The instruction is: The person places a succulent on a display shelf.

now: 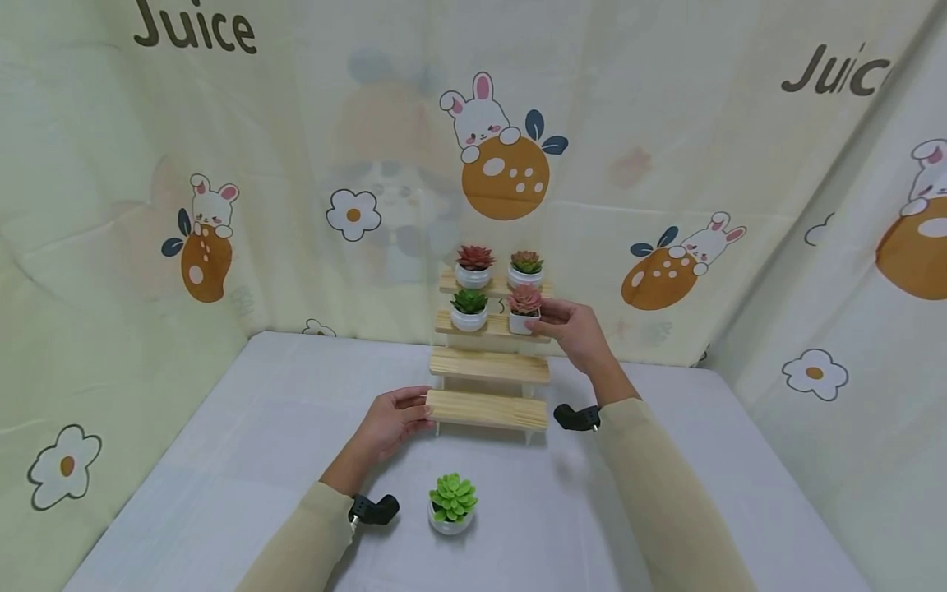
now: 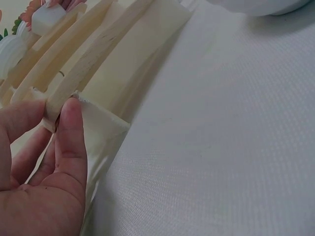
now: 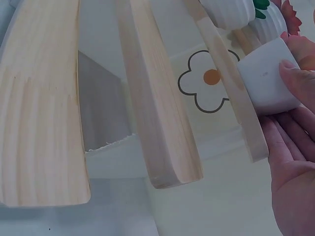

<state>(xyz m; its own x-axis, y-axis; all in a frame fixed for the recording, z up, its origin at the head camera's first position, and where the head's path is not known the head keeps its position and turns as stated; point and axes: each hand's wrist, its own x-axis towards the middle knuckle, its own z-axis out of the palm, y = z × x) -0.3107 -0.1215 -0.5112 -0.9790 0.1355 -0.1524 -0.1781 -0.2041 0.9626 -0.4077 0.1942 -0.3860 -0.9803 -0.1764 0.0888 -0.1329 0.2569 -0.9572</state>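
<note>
A wooden stepped shelf stand [image 1: 488, 409] with four tiers stands at the back of the table. My left hand [image 1: 390, 423] pinches the left end of its lowest board [image 2: 81, 69] between thumb and fingers. My right hand [image 1: 579, 333] grips a pink succulent [image 1: 525, 299] by its white square pot [image 3: 268, 73], which sits at the right end of the second board from the top. Beside it on that board is a dark green succulent [image 1: 469, 301] in a round white pot. Up on the top board are a red succulent [image 1: 475, 257] and a green-and-red succulent [image 1: 526, 262].
A bright green succulent [image 1: 453, 497] in a white pot stands on the white-covered table [image 1: 296, 427], in front of the stand and between my forearms. A printed curtain [image 1: 399, 296] hangs close behind the stand, and more fabric encloses both sides.
</note>
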